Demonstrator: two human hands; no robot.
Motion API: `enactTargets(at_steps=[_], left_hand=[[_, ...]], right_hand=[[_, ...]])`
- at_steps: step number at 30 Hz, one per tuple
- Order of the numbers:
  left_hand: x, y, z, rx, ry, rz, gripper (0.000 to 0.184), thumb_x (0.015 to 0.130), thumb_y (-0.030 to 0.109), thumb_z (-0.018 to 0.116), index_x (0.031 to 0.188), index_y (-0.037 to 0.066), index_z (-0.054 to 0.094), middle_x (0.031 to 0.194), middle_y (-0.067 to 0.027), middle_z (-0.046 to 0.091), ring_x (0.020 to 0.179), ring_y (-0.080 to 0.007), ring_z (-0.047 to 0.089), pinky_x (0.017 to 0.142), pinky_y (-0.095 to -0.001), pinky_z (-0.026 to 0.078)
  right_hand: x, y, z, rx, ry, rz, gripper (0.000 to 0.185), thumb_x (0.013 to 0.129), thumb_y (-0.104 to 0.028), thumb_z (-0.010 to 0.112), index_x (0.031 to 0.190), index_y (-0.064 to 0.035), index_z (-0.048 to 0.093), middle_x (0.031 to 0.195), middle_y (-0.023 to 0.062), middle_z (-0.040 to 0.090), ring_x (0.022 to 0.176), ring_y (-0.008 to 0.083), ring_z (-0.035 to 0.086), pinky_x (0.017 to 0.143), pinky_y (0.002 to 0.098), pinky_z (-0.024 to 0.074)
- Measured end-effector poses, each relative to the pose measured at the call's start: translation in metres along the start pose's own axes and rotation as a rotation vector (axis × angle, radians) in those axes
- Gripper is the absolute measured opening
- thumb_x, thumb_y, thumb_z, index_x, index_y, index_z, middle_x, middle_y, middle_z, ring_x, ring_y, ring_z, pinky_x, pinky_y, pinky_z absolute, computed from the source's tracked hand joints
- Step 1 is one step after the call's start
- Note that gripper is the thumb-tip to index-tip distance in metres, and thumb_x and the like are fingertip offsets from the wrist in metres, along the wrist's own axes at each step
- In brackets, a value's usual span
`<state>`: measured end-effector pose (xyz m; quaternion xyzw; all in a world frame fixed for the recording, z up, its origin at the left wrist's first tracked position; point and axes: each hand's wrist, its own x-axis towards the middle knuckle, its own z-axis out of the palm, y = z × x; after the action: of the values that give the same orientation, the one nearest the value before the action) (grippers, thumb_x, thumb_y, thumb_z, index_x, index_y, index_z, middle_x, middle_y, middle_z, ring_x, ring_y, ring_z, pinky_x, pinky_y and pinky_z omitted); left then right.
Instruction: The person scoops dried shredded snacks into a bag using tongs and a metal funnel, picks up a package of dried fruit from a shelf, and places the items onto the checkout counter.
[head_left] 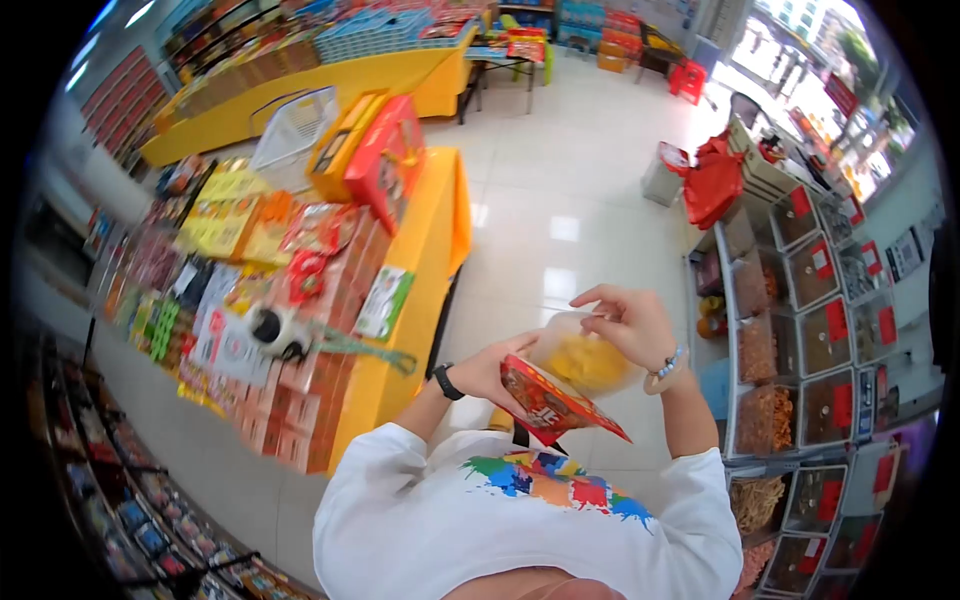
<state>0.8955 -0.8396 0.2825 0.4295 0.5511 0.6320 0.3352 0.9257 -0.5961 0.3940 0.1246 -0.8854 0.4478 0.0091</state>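
My left hand, with a black band on its wrist, is closed around the edge of a red printed snack packet. Just beyond the packet is a translucent plastic container or bag, and yellow food pieces lie in it. What carries the weight of this translucent piece is hidden behind the packet and hands. Over its far right side, my right hand has bent fingers drawn toward the thumb. Anything small between those fingertips cannot be made out. A beaded bracelet circles the right wrist.
To the left stands a yellow-covered display table stacked with snack boxes, a red gift box and a white basket. A white fan-like device sits among them. Clear bulk-food bins line the right. Tiled floor runs between.
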Motion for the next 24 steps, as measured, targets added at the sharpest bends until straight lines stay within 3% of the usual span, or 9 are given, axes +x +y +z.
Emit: enactTargets(at_steps=[1,3,6,7,12,14,16,19,24], left_hand=[[0.031,-0.001,-0.02,-0.036,-0.011,-0.006,0.067,0.057,0.021,0.092,0.115,0.002,0.064,0.142,-0.0113,0.039,0.126,-0.023,0.043,0.104,-0.0326,0.036],[0.09,-0.004,-0.056,-0.08,-0.068,-0.029,0.11,0.055,0.011,0.091,0.145,0.001,0.027,0.141,-0.0096,0.042,0.128,-0.0168,0.042,0.106,-0.0336,0.037],[0.173,-0.023,-0.108,0.115,-0.14,0.014,0.108,0.053,0.021,0.092,0.142,0.002,0.034,0.142,-0.0123,0.041,0.132,-0.0219,0.038,0.108,-0.0363,0.033],[0.202,-0.026,-0.122,0.18,-0.166,0.01,0.106,0.051,0.03,0.091,0.14,0.004,0.039,0.144,-0.0155,0.039,0.136,-0.0298,0.033,0.111,-0.0407,0.028],[0.35,-0.075,-0.186,0.241,-0.24,0.112,0.081,0.054,0.031,0.09,0.126,0.012,0.058,0.147,-0.0205,0.033,0.137,-0.0384,0.028,0.112,-0.0456,0.024],[0.424,-0.077,-0.214,0.456,-0.316,0.308,0.07,0.055,0.031,0.09,0.117,0.012,0.065,0.149,-0.0218,0.03,0.137,-0.0386,0.028,0.11,-0.0449,0.027],[0.485,-0.065,-0.237,0.419,-0.323,0.337,0.067,0.055,0.031,0.09,0.114,0.012,0.066,0.146,-0.0203,0.034,0.133,-0.038,0.032,0.108,-0.044,0.031],[0.55,-0.08,-0.277,0.364,-0.182,0.151,0.074,0.053,0.029,0.091,0.119,0.01,0.062,0.134,-0.0165,0.044,0.125,-0.0344,0.04,0.105,-0.0427,0.034],[0.635,-0.109,-0.328,0.466,-0.095,0.167,0.082,0.051,0.027,0.092,0.124,0.009,0.057,0.135,-0.0139,0.045,0.124,-0.0321,0.041,0.105,-0.0423,0.035]], right_hand=[[0.016,0.01,-0.017,0.022,0.044,0.026,0.023,0.076,-0.007,0.063,0.099,-0.0091,0.069,0.069,0.0074,0.069,0.065,0.0174,0.069,0.063,0.0274,0.0522],[0.045,0.039,-0.049,0.065,0.118,0.056,0.022,0.077,-0.007,0.064,0.098,-0.0087,0.069,0.071,0.0074,0.07,0.067,0.0162,0.07,0.064,0.0263,0.0521],[0.085,0.077,-0.097,0.103,0.164,0.134,0.024,0.077,0.003,0.058,0.098,-0.0012,0.068,0.076,0.0091,0.07,0.07,0.0116,0.068,0.066,0.0243,0.0521],[0.099,0.094,-0.11,0.098,0.21,0.156,0.024,0.077,0.003,0.058,0.098,-0.0012,0.068,0.076,0.0091,0.07,0.07,0.0116,0.068,0.066,0.0243,0.0521],[0.178,0.197,-0.176,0.182,0.299,0.08,0.022,0.073,0.003,0.063,0.093,-0.0029,0.07,0.08,0.0081,0.071,0.073,0.0144,0.069,0.069,0.0258,0.0533],[0.22,0.243,-0.214,0.123,0.296,0.032,0.021,0.073,-0.003,0.065,0.093,-0.0059,0.07,0.078,0.0082,0.071,0.073,0.0159,0.069,0.069,0.0269,0.0531],[0.259,0.276,-0.253,0.08,0.305,-0.019,0.019,0.074,-0.008,0.067,0.092,-0.009,0.071,0.077,0.0082,0.07,0.073,0.0173,0.069,0.069,0.028,0.0529],[0.313,0.315,-0.31,0.062,0.282,0.007,0.02,0.073,-0.01,0.067,0.092,-0.0112,0.071,0.078,0.0085,0.07,0.073,0.02,0.069,0.067,0.0288,0.0525],[0.378,0.368,-0.366,-0.347,0.24,-0.119,0.015,0.078,-0.018,0.067,0.093,-0.0146,0.069,0.076,0.0077,0.068,0.07,0.0255,0.066,0.063,0.0333,0.0517]])
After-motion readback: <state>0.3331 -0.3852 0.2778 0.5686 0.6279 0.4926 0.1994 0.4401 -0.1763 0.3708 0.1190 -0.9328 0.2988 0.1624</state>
